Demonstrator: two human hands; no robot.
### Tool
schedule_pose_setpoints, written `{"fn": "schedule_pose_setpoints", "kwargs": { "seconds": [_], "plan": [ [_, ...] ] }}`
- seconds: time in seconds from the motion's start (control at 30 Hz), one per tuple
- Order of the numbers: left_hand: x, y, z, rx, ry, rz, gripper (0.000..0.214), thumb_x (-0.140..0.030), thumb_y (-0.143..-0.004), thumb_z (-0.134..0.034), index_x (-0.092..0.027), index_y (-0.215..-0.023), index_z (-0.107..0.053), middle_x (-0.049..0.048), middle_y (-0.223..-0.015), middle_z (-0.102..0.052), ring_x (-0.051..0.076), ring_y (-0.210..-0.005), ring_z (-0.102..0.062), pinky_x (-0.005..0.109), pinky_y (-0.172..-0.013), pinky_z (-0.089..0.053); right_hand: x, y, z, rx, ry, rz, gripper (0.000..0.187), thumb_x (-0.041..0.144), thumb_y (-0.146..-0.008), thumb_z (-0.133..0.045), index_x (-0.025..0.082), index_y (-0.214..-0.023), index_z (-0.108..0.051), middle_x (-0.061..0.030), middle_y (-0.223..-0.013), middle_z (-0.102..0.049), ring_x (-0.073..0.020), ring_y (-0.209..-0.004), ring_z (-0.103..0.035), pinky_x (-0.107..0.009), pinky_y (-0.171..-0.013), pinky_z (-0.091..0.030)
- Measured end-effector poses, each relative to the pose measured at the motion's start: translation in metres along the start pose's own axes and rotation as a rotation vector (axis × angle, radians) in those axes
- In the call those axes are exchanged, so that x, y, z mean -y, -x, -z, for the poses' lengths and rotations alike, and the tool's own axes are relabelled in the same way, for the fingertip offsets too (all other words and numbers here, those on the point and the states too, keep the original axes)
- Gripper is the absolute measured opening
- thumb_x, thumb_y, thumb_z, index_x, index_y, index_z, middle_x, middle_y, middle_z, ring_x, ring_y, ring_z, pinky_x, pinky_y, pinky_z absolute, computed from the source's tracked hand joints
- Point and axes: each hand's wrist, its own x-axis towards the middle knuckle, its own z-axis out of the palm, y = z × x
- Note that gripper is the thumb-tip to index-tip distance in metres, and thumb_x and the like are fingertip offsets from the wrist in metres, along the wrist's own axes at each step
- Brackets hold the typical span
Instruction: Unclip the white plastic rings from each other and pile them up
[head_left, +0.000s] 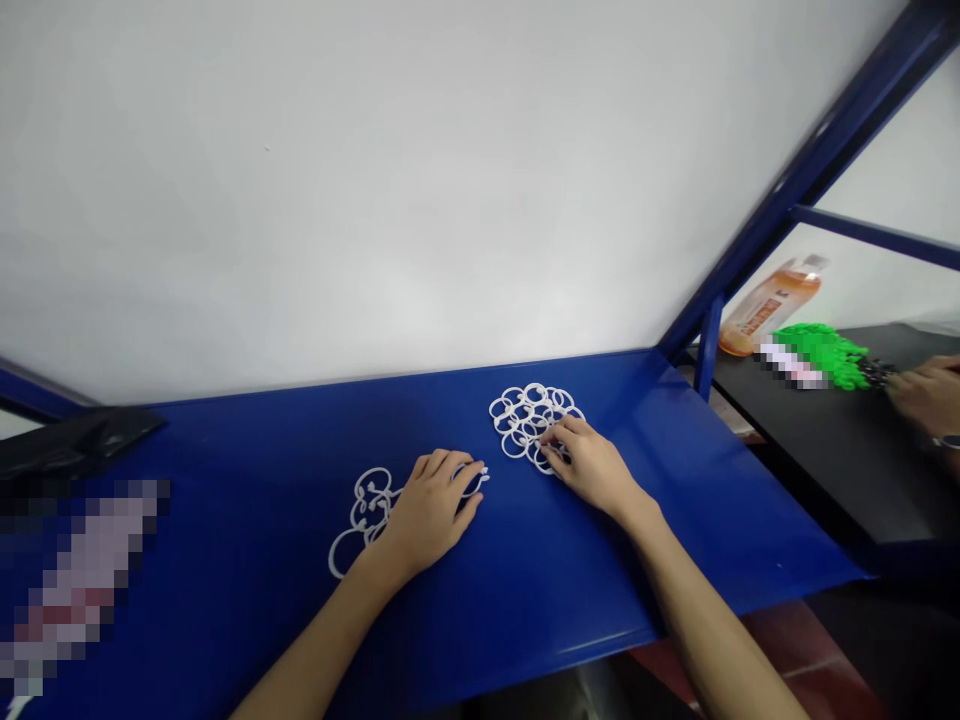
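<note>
While the left hand (433,508) lies flat on the right end of a string of white rings (366,512), its fingers (463,478) loose over one ring and not clenched, the right hand (592,465) reaches to the pile of white rings (529,410) further off and to the right. Its fingertips bend onto the pile's near edge, but I cannot tell whether they pinch a ring.

By my reading only a small share is joined up, in the string at left. The larger share sits in the pile.

Both lie on a glossy blue worktop (247,560) against a bare white wall (375,180), with a black bag (75,440) at far left. A blue frame (795,180) rises at right. Beyond it a black worktop (825,460) carries an orange bottle (772,303) and green pieces (821,352), and another person's hand (926,392) is beside them.
</note>
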Motion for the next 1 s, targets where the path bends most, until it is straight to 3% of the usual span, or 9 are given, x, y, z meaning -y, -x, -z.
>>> {"fn": "schedule_pose_setpoints", "kwargs": {
  "seconds": [0.27,0.43,0.83,1.0],
  "plan": [
    [-0.009,-0.002,-0.001,0.031,-0.017,0.002,0.033,-0.014,-0.088,-0.055,-0.019,-0.119,-0.063,0.009,-0.11,-0.061,0.026,-0.104,-0.054,0.044,-0.09,-0.044,-0.005,0.0,-0.002,0.01,-0.038,0.09,0.011,0.023,-0.097,-0.052,0.022,-0.096,-0.063,-0.0046,-0.097,-0.063,-0.0182,-0.089,-0.062,-0.03,-0.08,-0.052],
    [-0.008,-0.003,-0.003,0.062,-0.05,0.004,0.019,-0.014,-0.09,-0.053,-0.019,-0.105,-0.065,0.0067,-0.106,-0.062,0.023,-0.099,-0.055,0.042,-0.087,-0.042,-0.009,0.0,-0.002,-0.017,-0.029,0.073,0.01,0.027,-0.094,-0.056,0.024,-0.098,-0.064,-0.0055,-0.101,-0.064,-0.0201,-0.09,-0.062,-0.033,-0.078,-0.054],
    [-0.008,-0.006,0.009,-0.168,-0.068,-0.087,0.007,-0.02,-0.094,-0.056,-0.018,-0.093,-0.063,0.0042,-0.094,-0.067,0.02,-0.089,-0.058,0.038,-0.083,-0.041,-0.006,0.0,0.009,0.0,-0.089,0.151,0.01,0.025,-0.097,-0.054,0.024,-0.099,-0.063,-0.0061,-0.102,-0.063,-0.0207,-0.092,-0.062,-0.036,-0.084,-0.054],
    [-0.006,-0.006,0.011,-0.197,-0.079,-0.096,0.009,-0.022,-0.096,-0.056,-0.017,-0.091,-0.063,0.0041,-0.093,-0.068,0.02,-0.086,-0.059,0.039,-0.082,-0.042,-0.002,-0.001,0.006,-0.005,-0.071,0.17,0.013,0.024,-0.099,-0.052,0.023,-0.103,-0.063,-0.0072,-0.104,-0.063,-0.0206,-0.092,-0.063,-0.036,-0.082,-0.055]
  ]
}}
